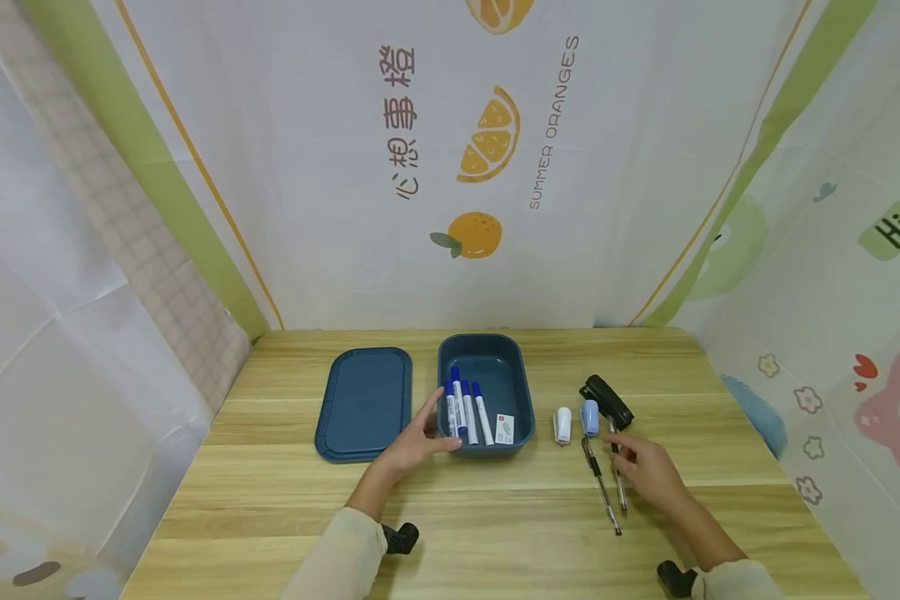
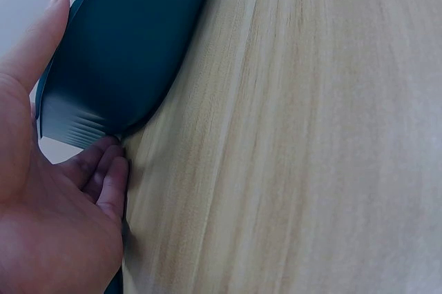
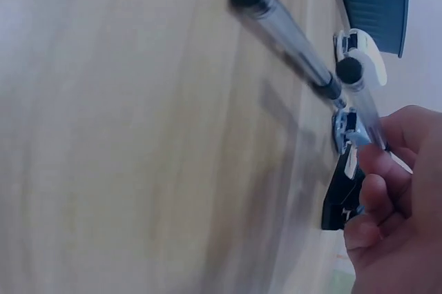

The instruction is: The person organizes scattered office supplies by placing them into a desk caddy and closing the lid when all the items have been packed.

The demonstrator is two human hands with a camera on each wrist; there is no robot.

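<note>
Cream sleeves (image 1: 337, 554), nearest to us, frame the near part of a pale wooden table (image 1: 510, 525). We see the left hand (image 1: 414, 450) spread, thumb and fingers apart, touching the near left corner of a dark blue box (image 1: 498, 379) that sits close to the middle of the table's far edge. Inside are blue-capped markers (image 1: 483, 419) and a small white packet (image 1: 505, 429); a matching lid (image 1: 366, 404) lies to the left. Toward the table's right edge, the right hand (image 1: 648, 471) pinches a slim pen (image 1: 621, 493), its far end beside a black stapler (image 1: 610, 402). The wrist view is blurred there, so we cannot tell whether that pen is clear of the surface. A loose pen (image 1: 602, 486) lies just beside it, pointing at a blue gadget (image 1: 588, 417), with a white gadget (image 1: 562, 426) next along. We judge the main risk to be crowding: a sideways sweep could knock the stapler or set the loose pen rolling. Held toward one end, the pinched pen might also swivel and slip. Too firm a push from the left hand could slide the box toward the far edge and jumble the markers
</note>
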